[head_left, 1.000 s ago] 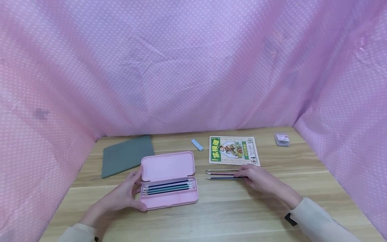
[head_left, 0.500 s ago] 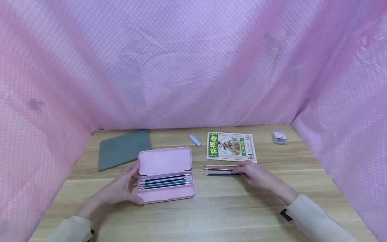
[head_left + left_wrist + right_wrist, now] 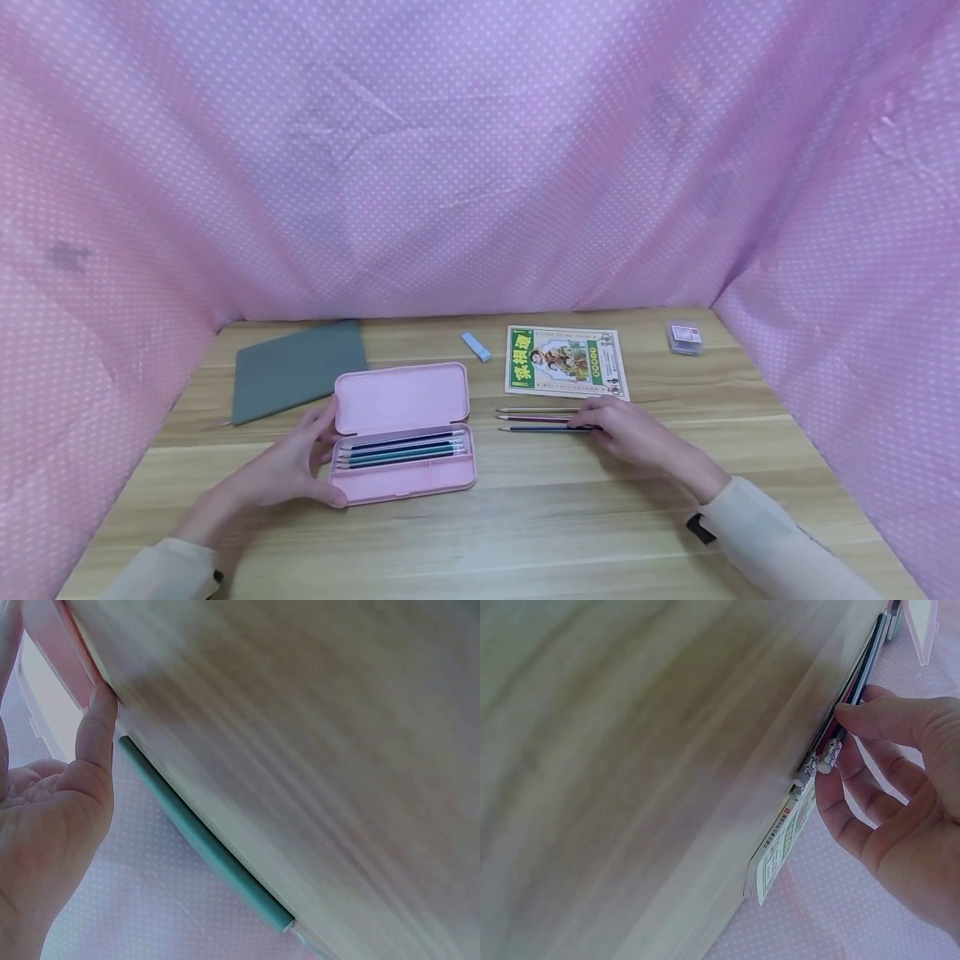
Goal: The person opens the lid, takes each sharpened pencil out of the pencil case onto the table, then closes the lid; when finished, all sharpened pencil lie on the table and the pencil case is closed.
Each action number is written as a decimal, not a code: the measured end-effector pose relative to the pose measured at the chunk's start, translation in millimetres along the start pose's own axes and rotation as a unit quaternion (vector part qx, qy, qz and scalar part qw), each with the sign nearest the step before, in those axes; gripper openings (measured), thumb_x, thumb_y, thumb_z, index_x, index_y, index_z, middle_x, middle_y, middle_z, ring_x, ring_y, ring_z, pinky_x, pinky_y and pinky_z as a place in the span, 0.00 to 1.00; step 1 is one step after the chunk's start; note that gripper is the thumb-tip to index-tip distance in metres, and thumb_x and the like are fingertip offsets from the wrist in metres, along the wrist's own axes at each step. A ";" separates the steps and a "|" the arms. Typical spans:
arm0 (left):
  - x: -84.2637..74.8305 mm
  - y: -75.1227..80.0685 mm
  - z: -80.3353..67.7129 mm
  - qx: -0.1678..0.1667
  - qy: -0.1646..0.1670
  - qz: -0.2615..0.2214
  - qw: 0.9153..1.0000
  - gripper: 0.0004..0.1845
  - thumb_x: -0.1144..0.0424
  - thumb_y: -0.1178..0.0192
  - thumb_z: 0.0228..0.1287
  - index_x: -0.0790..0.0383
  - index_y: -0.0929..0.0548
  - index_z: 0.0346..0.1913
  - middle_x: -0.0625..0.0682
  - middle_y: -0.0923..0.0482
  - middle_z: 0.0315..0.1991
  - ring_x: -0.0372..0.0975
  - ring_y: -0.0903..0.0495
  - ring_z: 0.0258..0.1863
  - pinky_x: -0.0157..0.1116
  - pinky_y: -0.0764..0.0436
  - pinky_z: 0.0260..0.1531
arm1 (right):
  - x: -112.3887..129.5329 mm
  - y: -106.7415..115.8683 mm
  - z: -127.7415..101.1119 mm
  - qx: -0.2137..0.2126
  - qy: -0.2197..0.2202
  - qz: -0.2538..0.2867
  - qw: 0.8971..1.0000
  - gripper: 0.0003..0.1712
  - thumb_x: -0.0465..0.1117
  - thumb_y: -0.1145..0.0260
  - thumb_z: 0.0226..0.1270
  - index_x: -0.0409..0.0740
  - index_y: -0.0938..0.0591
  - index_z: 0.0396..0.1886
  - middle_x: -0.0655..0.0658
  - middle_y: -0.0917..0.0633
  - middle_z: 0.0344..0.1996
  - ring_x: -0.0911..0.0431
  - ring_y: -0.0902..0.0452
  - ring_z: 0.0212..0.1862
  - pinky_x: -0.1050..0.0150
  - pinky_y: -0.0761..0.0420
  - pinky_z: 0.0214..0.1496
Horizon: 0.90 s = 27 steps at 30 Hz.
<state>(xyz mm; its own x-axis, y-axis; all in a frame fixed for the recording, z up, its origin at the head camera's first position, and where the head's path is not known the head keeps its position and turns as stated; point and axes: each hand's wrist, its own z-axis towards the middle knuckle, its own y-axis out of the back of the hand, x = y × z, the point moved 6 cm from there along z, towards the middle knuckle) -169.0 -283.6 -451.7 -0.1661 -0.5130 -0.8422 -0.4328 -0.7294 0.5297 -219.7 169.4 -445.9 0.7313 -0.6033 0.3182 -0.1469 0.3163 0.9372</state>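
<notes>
A pink pencil case [image 3: 401, 398] lies open on the table, its lid folded back. Several dark and green pencils [image 3: 401, 452] lie side by side in its long far compartment. My left hand [image 3: 281, 467] holds the case's left end, thumb at the near corner and fingers at the far side. To the right, three pencils lie in a row, pointing left. My right hand [image 3: 637, 437] pinches the nearest one, a dark pencil [image 3: 536, 429], between thumb and fingers near its eraser end [image 3: 829, 757]. A red pencil [image 3: 525, 418] and a yellowish pencil [image 3: 528, 410] lie just beyond it.
A grey-green notebook [image 3: 296, 371] lies behind the case on the left. Behind the pencils are a light blue strip-like item [image 3: 476, 346] and an illustrated booklet [image 3: 566, 362]. A small clear box [image 3: 684, 338] stands at the back right. Pink dotted cloth [image 3: 480, 167] surrounds the table.
The head view has shifted slightly, so everything appears a little further left and up. Both hands keep their places on the case and the dark pencil.
</notes>
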 end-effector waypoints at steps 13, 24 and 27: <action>5.3 -0.9 1.1 -0.008 0.013 0.005 1.000 0.78 0.55 0.14 0.38 0.68 0.66 0.80 0.68 0.53 0.71 0.59 0.33 0.65 0.46 0.25 0.64 | 1.2 4.0 1.4 -0.019 0.007 0.008 1.000 0.22 0.22 0.30 0.59 0.45 0.11 0.49 0.49 0.13 0.45 0.54 0.18 0.49 0.53 0.14 0.53; 4.0 -1.3 0.4 -0.001 0.020 0.000 1.000 0.78 0.55 0.15 0.39 0.67 0.67 0.80 0.69 0.56 0.72 0.60 0.34 0.66 0.45 0.27 0.65 | 24.3 13.7 23.4 -0.040 0.036 0.025 0.998 0.21 0.30 0.28 0.64 0.42 0.14 0.57 0.51 0.14 0.42 0.61 0.21 0.42 0.63 0.14 0.44; 4.8 -1.7 0.4 -0.002 0.019 0.000 1.000 0.78 0.56 0.15 0.39 0.66 0.67 0.80 0.68 0.55 0.71 0.60 0.34 0.66 0.45 0.26 0.64 | 34.7 12.9 33.2 -0.032 0.044 0.037 0.998 0.22 0.32 0.27 0.64 0.42 0.15 0.59 0.51 0.14 0.42 0.62 0.22 0.41 0.65 0.15 0.43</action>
<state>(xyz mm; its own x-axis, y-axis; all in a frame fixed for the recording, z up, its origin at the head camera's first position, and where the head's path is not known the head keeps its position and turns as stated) -169.5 -284.7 -456.7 -0.1316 -0.5302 -0.8376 -0.4294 -0.7311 0.5302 -218.3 128.2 -418.0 0.7764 -0.5099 0.3703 -0.1622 0.4061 0.8993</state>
